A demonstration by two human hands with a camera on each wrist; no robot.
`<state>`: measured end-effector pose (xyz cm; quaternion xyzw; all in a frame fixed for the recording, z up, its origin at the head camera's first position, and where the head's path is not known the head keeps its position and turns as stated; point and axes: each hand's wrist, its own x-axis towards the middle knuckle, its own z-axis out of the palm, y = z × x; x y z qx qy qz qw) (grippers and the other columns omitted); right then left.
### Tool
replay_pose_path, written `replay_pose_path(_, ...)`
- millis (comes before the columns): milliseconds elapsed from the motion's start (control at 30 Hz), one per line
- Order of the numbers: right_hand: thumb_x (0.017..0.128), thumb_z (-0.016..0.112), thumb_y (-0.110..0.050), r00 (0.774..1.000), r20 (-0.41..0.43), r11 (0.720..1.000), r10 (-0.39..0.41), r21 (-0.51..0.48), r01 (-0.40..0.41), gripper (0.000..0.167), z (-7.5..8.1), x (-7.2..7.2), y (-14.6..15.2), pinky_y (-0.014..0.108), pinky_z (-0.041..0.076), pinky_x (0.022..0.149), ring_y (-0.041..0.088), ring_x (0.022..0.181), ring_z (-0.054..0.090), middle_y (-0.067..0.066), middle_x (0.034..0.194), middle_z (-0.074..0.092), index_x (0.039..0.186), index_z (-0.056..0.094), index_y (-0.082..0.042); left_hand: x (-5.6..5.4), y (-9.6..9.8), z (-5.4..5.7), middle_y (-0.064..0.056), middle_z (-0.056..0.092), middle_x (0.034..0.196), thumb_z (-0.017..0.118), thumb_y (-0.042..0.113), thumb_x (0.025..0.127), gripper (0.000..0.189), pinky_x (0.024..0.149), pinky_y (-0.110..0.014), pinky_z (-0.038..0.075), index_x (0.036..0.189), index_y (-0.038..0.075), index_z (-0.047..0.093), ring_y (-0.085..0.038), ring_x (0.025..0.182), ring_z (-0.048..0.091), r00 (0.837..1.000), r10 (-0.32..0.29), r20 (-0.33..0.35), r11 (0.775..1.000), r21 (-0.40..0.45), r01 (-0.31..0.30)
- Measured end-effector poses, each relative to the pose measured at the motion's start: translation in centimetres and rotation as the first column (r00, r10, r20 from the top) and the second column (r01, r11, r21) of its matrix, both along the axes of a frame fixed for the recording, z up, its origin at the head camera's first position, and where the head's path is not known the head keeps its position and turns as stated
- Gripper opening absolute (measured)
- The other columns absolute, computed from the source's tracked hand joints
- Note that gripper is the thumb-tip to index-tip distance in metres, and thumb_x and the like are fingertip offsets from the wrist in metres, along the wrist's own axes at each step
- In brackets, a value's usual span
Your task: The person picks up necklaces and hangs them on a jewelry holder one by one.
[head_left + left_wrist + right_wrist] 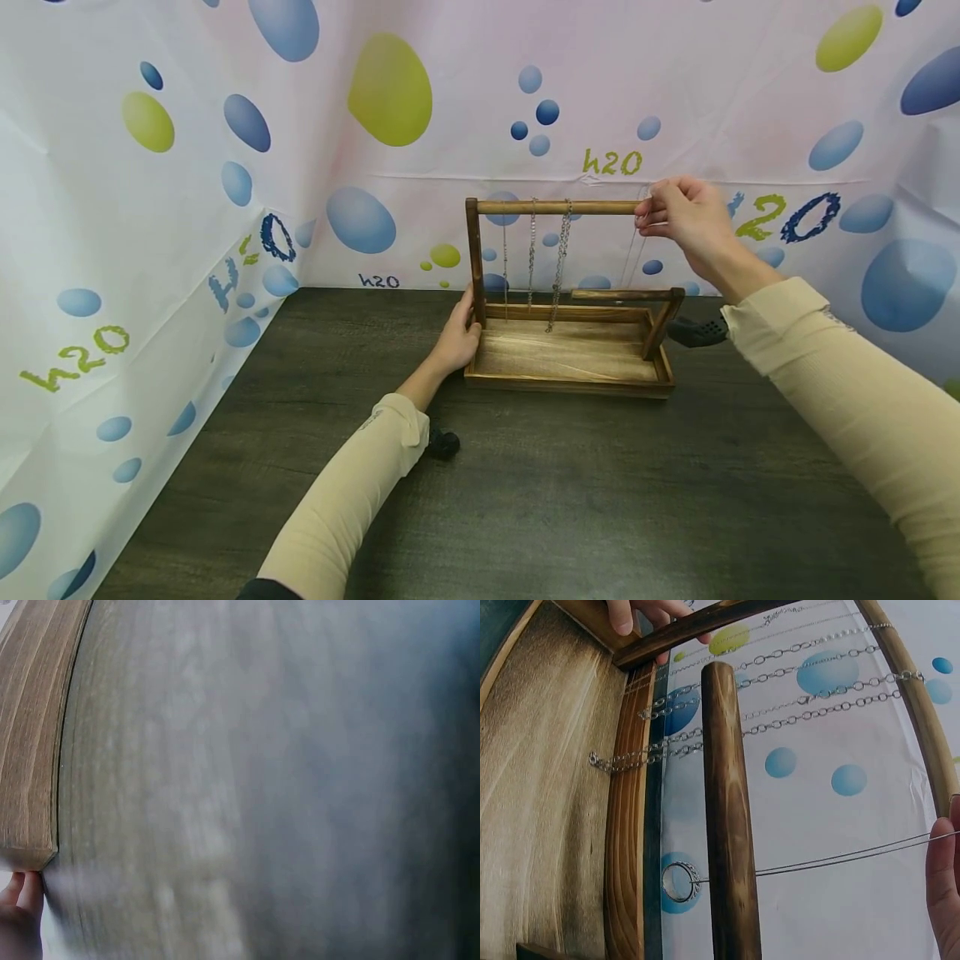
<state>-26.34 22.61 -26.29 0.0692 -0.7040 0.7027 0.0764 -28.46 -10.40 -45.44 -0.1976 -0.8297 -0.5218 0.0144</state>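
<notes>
A wooden jewelry stand [570, 354] has a tray base, an upper bar [607, 207] and a shorter lower bar [731, 787]. My left hand [455, 337] grips the stand's left post [476, 258], its fingers [620, 615] at the post's foot in the right wrist view. Beside the upper bar's free right end, my right hand [690, 218] pinches a thin necklace [840, 859]. A ring-shaped pendant [694, 883] dangles from that necklace, behind the lower bar in the right wrist view. Several silver chain necklaces [559, 262] hang from the upper bar, reaching down toward the tray.
The stand is on a dark wood-grain table [570, 492]. Behind and to the left hangs a white curtain [465, 92] with blue and green spots. A black object [697, 332] lies right of the stand, partly covered by the right sleeve [832, 392].
</notes>
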Motion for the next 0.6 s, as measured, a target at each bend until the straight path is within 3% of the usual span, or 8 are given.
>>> replay_pose_path(600,0.104,0.045,-0.011,0.999,-0.001,0.998,-0.033,-0.052,0.033,0.017,0.6,-0.3,1.4,0.024,0.056,0.065,0.015,0.070,0.068,0.004,0.079,0.069,0.105,0.053,0.004,-0.1,0.0,-0.1,-0.018,0.013,0.164,0.036,-0.012,0.100,0.081,0.116,-0.046,0.026,0.164,0.023,0.000,-0.034,0.149,0.022,1.000,-0.009,-0.008,1.000,0.008,0.009)
